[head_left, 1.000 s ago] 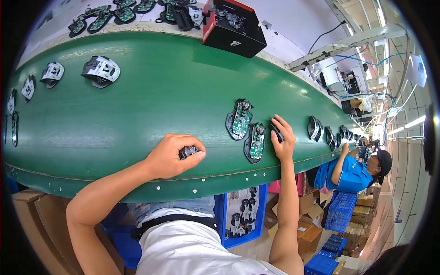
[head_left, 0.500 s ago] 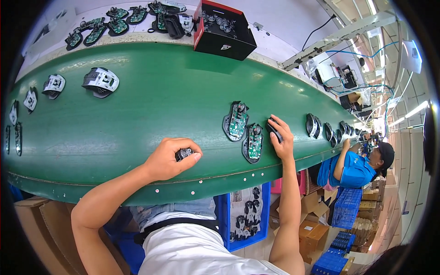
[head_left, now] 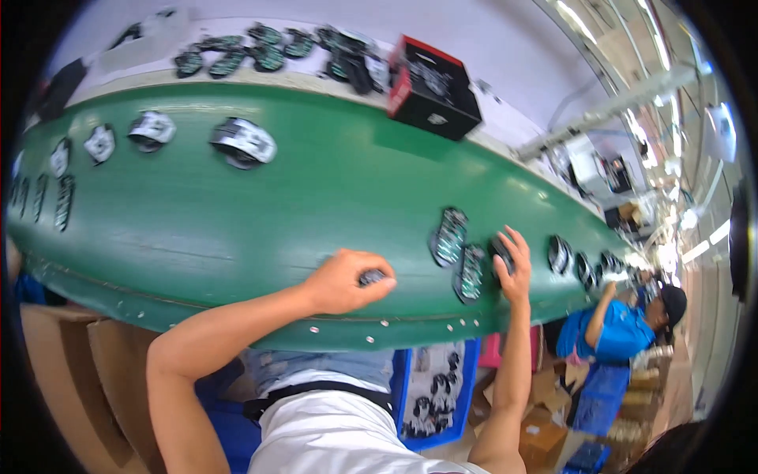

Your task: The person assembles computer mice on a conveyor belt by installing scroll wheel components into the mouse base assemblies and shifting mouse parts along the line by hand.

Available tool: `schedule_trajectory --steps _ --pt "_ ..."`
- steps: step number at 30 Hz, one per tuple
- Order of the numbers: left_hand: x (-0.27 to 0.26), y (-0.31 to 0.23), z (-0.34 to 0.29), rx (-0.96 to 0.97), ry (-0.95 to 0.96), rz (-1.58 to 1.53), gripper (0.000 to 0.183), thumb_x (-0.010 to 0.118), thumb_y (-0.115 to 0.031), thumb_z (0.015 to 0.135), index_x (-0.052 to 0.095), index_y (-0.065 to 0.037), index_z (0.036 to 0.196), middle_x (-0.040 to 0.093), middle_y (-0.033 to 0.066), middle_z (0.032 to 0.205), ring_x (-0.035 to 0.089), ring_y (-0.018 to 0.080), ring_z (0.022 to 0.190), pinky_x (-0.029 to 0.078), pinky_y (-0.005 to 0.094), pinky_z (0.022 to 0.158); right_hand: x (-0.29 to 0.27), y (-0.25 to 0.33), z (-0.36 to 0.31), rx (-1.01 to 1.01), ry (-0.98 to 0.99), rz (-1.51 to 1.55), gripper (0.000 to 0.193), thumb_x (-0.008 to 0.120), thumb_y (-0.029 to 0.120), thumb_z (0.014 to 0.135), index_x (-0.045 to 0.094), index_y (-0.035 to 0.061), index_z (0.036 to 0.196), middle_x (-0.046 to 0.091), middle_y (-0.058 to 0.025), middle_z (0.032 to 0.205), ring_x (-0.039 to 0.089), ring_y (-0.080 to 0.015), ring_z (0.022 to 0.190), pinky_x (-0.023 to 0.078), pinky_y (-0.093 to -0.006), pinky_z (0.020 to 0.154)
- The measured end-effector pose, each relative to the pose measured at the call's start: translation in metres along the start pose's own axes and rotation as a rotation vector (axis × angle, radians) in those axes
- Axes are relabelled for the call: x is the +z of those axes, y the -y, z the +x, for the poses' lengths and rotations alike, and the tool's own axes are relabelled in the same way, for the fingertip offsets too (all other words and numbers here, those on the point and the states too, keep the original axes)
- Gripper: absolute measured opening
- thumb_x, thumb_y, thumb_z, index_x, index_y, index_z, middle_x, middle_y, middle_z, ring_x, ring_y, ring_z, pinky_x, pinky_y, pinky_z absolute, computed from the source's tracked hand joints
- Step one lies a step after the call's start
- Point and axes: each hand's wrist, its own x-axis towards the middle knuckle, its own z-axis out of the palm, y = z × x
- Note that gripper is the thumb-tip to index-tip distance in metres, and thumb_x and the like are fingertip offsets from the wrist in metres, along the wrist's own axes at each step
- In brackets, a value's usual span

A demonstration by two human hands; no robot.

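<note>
My left hand is curled around a small dark part with grey bits, low above the green belt; the fingers hide most of it, so its kind is unclear. Farther right, the fingers of my right hand wrap over a black mouse at the belt's surface. Just left of that hand lie two open mouse bases with green circuit boards, the farther base and the nearer base. They lie close together, between my two hands.
The green conveyor belt carries white-and-black mouse shells at left and dark mice at right. Behind it stand a black-red box of small parts and several board assemblies. A blue crate sits below; a co-worker is at right.
The whole view has swung left, so belt, boards and box appear farther right and lower, with some blur. Both hands keep their holds and stay near the same boards.
</note>
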Motion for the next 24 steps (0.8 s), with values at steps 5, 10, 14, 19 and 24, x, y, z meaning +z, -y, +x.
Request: schedule_trajectory --steps 5,10,14,19,24 --pt "0.004 -0.004 -0.003 0.134 0.064 0.035 0.020 0.068 -0.023 0.089 0.070 -0.004 0.094 0.071 0.0142 0.090 0.069 0.0321 0.081 0.054 0.0400 0.076 0.021 0.125 0.087 -0.148 -0.132 0.201 0.034 0.064 0.009 0.087 0.065 0.0019 0.121 0.064 -0.0177 0.128 0.060 -0.0351 0.120 0.046 -0.0417 0.104" --pt "0.001 -0.010 -0.017 0.396 0.101 0.291 0.016 0.072 -0.021 0.087 0.069 -0.007 0.095 0.066 0.0098 0.085 0.067 0.0291 0.074 0.056 0.0388 0.064 0.116 0.262 0.195 -0.486 0.157 0.460 0.053 0.070 0.021 0.087 0.054 0.0077 0.136 0.055 -0.0198 0.137 0.054 -0.0384 0.126 0.043 -0.0446 0.107" --pt "0.015 -0.002 -0.011 0.512 0.168 0.487 0.019 0.072 -0.022 0.086 0.067 -0.006 0.095 0.065 0.0098 0.087 0.067 0.0289 0.072 0.057 0.0403 0.061 0.215 0.317 0.231 -0.458 0.293 0.348 0.070 0.073 0.036 0.085 0.044 0.0251 0.147 0.044 -0.0282 0.144 0.048 -0.0488 0.128 0.044 -0.0518 0.106" --pt "0.027 0.001 -0.010 0.563 0.120 0.422 0.020 0.073 -0.023 0.086 0.067 -0.006 0.093 0.066 0.0103 0.089 0.067 0.0288 0.073 0.057 0.0412 0.062 0.222 0.318 0.225 -0.393 0.450 0.148 0.046 0.066 0.033 0.092 0.058 0.0293 0.137 0.045 -0.0213 0.142 0.047 -0.0394 0.126 0.043 -0.0535 0.104" --pt "0.013 -0.003 -0.016 0.447 0.111 0.411 0.019 0.074 -0.024 0.085 0.067 -0.008 0.093 0.061 0.0083 0.080 0.064 0.0279 0.064 0.055 0.0382 0.056 0.110 0.264 0.167 -0.396 0.221 0.566 0.042 0.064 0.024 0.093 0.062 0.0224 0.135 0.052 -0.0204 0.132 0.056 -0.0386 0.113 0.046 -0.0469 0.099"
